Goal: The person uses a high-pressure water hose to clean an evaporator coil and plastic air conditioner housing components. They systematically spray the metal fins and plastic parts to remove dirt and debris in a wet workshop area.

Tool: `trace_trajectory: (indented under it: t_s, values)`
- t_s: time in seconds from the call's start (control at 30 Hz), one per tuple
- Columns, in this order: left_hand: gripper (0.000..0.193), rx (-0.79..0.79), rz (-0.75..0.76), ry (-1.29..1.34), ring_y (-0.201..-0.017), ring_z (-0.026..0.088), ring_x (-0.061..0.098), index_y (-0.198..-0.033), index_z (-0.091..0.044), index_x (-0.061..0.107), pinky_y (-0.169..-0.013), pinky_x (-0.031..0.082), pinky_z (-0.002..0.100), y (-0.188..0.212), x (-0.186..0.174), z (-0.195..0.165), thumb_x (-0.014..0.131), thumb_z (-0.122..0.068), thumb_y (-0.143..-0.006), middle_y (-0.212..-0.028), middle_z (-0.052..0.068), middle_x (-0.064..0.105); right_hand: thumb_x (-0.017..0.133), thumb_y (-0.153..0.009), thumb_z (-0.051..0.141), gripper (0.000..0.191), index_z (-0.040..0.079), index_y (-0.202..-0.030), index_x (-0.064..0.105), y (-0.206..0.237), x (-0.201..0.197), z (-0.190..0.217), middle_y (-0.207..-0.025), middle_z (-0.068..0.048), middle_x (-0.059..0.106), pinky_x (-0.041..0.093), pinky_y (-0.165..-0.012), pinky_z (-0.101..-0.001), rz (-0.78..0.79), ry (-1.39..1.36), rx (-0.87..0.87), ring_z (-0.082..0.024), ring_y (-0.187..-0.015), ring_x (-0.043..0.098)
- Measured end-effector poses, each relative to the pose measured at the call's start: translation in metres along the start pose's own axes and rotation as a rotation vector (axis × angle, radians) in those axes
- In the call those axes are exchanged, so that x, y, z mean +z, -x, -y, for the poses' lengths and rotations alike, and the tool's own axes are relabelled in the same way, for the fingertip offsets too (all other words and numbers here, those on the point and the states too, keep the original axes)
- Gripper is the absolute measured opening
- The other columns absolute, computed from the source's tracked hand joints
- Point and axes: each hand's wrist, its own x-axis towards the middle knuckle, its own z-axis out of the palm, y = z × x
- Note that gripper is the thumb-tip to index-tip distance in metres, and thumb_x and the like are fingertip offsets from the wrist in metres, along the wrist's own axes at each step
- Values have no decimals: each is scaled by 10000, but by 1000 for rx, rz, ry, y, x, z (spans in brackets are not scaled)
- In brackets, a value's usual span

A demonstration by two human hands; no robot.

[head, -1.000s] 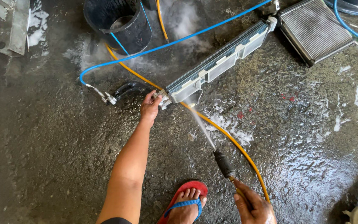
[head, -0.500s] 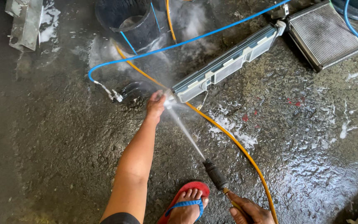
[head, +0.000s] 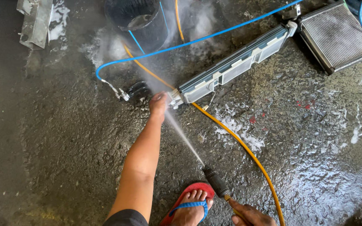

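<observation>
Radiator core (head: 235, 67) — left hand (head: 159, 104) steadies, right hand (head: 248, 214) sprays.

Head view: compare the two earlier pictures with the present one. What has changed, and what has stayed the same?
The spray nozzle in the right hand now aims its jet at the near end of the long grey unit, close by the left hand. The left hand keeps steadying that end; the orange hose, blue hose and black bucket have not shifted.

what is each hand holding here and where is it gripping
The left hand grips the near end of the long finned unit. The right hand holds the spray wand at its rear, behind the black nozzle.
</observation>
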Motion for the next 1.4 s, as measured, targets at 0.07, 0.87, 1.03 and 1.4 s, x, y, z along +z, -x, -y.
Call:
trace_trajectory:
  t_s: [0.07, 0.87, 1.03, 1.4]
  values:
    - [347, -106, -70, 114, -963, 225, 672, -1205, -152, 643, -796, 549, 417, -3, -11, -4, 695, -337, -916, -1103, 49, 685, 687, -857, 409, 476, 201, -1281, 743, -1, 4, -11, -765, -59, 842, 691, -627, -347, 138, 52, 84, -165, -678, 815]
    - [951, 445, -54, -872, -1323, 412, 435, -1485, -159, 449, -1089, 428, 509, 11, 15, 31, 918, -179, -658, -1411, 239, 443, 728, -922, 302, 361, 216, -1269, 774, 11, -110, 16, -974, -97, 840, 577, -866, -322, -368, 196, 525, -192, -882, 793]
    - [1177, 481, -100, -1043, -1437, 385, 363, -1510, -170, 327, -1162, 353, 518, 22, 33, 28, 990, -402, -566, -1635, 186, 351, 670, -1081, 192, 261, 125, -1326, 731, 8, -163, 17, -822, -111, 748, 535, -754, -260, -724, 103, 438, -108, -752, 679]
    - [1388, 377, 121, -1195, -1438, 373, 387, -1622, -246, -61, -1237, 135, 516, 12, 57, 22, 950, -331, -675, -1607, 172, 370, 652, -1085, 163, 275, 87, -1339, 723, -63, -239, 35, -859, -107, 713, 483, -576, -297, -901, 262, 535, -138, -694, 622]
